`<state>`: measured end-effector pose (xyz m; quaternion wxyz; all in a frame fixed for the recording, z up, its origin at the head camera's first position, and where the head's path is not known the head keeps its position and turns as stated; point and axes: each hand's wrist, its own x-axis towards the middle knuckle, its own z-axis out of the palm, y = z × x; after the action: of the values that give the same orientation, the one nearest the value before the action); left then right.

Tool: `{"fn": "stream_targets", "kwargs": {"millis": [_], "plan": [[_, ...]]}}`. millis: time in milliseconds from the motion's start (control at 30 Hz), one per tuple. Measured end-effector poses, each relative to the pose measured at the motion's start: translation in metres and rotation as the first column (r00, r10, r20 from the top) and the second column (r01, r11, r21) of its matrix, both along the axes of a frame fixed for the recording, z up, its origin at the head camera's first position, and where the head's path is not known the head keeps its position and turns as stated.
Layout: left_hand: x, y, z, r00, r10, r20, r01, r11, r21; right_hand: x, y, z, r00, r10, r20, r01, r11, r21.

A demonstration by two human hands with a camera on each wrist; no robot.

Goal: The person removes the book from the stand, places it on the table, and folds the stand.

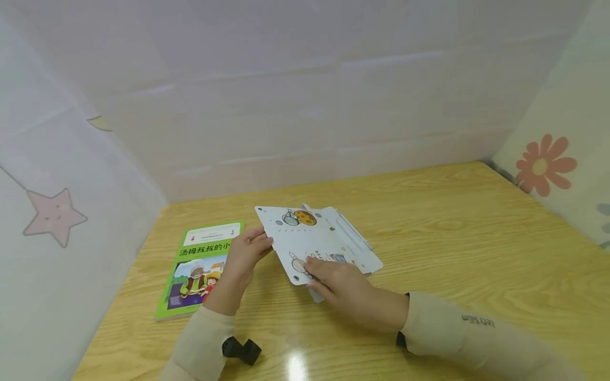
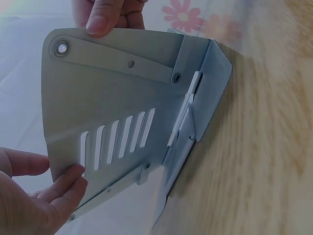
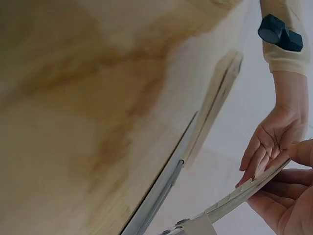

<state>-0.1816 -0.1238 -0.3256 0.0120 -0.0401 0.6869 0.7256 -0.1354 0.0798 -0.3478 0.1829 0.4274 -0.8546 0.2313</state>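
Observation:
A white metal book stand (image 1: 295, 243) printed with an astronaut, planets and a rocket is propped partly open at the middle of the table. My left hand (image 1: 245, 256) pinches the panel's left edge between thumb and fingers. At the near corner, my right hand (image 1: 350, 293) grips the same panel, thumb on the printed face. The left wrist view shows the panel's grey underside (image 2: 107, 93), with a row of slots, riveted side arms and a wire piece by the folded base (image 2: 212, 83). From the right wrist, the panel (image 3: 244, 193) appears edge-on.
A green-bordered picture book (image 1: 195, 280) lies flat on the wooden table (image 1: 452, 238), left of the stand and partly behind my left forearm. Pale cloth walls (image 1: 286, 106) with a printed star and flower surround the table's back and sides.

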Motion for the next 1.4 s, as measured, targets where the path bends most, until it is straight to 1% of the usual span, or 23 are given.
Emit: {"fn": "stream_targets", "kwargs": {"millis": [133, 233, 333, 467, 600, 700, 867, 933, 967, 1200, 1300, 1400], "plan": [[0.000, -0.004, -0.007, 0.999, 0.019, 0.042, -0.018, 0.999, -0.027, 0.002, -0.004, -0.002, 0.999, -0.013, 0.034, 0.010, 0.997, 0.081], [0.000, -0.008, -0.014, 0.997, 0.029, 0.066, -0.026, 0.999, -0.042, 0.003, -0.008, -0.003, 1.000, -0.008, 0.028, 0.004, 0.990, 0.144], [0.000, -0.011, -0.021, 0.996, 0.030, 0.085, -0.025, 0.998, -0.058, 0.003, -0.011, -0.004, 1.000, -0.004, 0.002, 0.003, 0.976, 0.216], [-0.001, -0.013, -0.028, 0.992, 0.050, 0.115, -0.039, 0.995, -0.096, 0.004, -0.013, -0.006, 0.999, 0.001, -0.033, 0.010, 0.950, 0.313], [-0.002, -0.013, -0.032, 0.985, 0.080, 0.156, -0.065, 0.993, -0.100, 0.004, -0.015, -0.007, 0.999, 0.004, -0.044, 0.014, 0.913, 0.408], [-0.004, -0.013, -0.035, 0.977, 0.087, 0.195, -0.074, 0.995, -0.073, 0.005, -0.018, -0.008, 0.999, 0.004, -0.042, 0.016, 0.881, 0.473], [-0.005, -0.016, -0.042, 0.949, 0.102, 0.299, -0.102, 0.995, -0.014, 0.005, -0.023, -0.010, 0.999, 0.019, -0.045, 0.009, 0.836, 0.548], [-0.005, -0.017, -0.046, 0.944, 0.097, 0.317, -0.104, 0.995, 0.006, 0.005, -0.025, -0.010, 0.999, 0.023, -0.047, 0.008, 0.825, 0.566], [-0.006, -0.017, -0.047, 0.942, 0.097, 0.321, -0.108, 0.994, 0.016, 0.005, -0.026, -0.011, 0.999, 0.024, -0.048, 0.008, 0.818, 0.575], [-0.006, -0.017, -0.056, 0.952, 0.088, 0.295, -0.103, 0.994, 0.036, 0.004, -0.032, -0.015, 0.996, 0.023, -0.087, 0.037, 0.780, 0.624], [-0.006, -0.016, -0.058, 0.952, 0.093, 0.292, -0.104, 0.994, 0.023, 0.004, -0.034, -0.016, 0.996, 0.016, -0.085, 0.043, 0.765, 0.642], [-0.005, -0.014, -0.058, 0.952, 0.098, 0.290, -0.097, 0.995, -0.018, 0.004, -0.034, -0.016, 0.998, 0.010, -0.069, 0.038, 0.753, 0.657]]}}
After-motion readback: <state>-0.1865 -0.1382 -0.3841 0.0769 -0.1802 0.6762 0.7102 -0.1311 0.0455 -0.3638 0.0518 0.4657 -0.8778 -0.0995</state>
